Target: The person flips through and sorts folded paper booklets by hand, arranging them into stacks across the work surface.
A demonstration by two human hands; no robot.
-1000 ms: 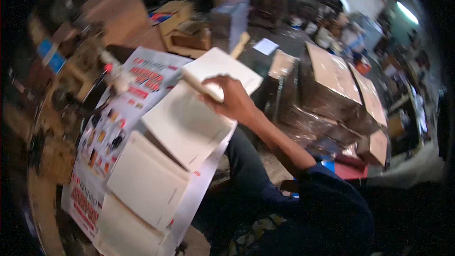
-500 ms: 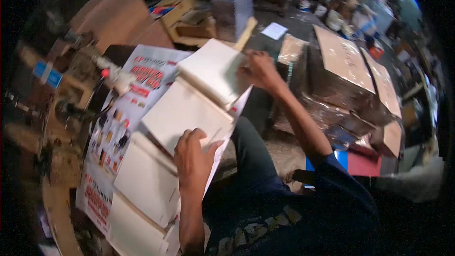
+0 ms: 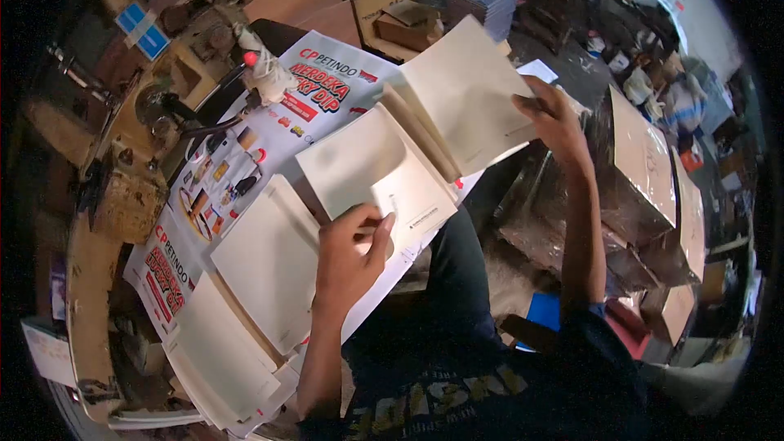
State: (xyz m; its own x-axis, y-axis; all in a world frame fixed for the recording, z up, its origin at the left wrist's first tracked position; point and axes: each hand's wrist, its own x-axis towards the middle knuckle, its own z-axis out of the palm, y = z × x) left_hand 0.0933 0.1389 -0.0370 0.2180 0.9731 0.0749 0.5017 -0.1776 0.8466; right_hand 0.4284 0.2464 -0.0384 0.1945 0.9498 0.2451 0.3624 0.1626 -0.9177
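Note:
Several stacks of cream paper overlap in a row on a printed poster (image 3: pixel 322 82). My right hand (image 3: pixel 555 118) pinches the right edge of the sheets on the far stack (image 3: pixel 461 82), thumb on top, and that edge is lifted. Over the second stack (image 3: pixel 343 163), my left hand (image 3: pixel 355 249) has thumb and fingertips together at a sheet corner with small print beside it. Nearer to me lie a third stack (image 3: pixel 265 261) and a fourth stack (image 3: pixel 216 351), touched by neither hand.
Left of the poster stands a worn machine (image 3: pixel 131 196) with a red-tipped part (image 3: pixel 250 58). Wrapped cardboard-topped bundles (image 3: pixel 645 163) sit at the right. An open carton (image 3: pixel 384 0) and stacked booklets (image 3: pixel 482 12) are behind. A person stands at the back.
My right hand has raised the far stack's right edge and moved right. My left hand has closed at a corner of the second stack. The view has shifted.

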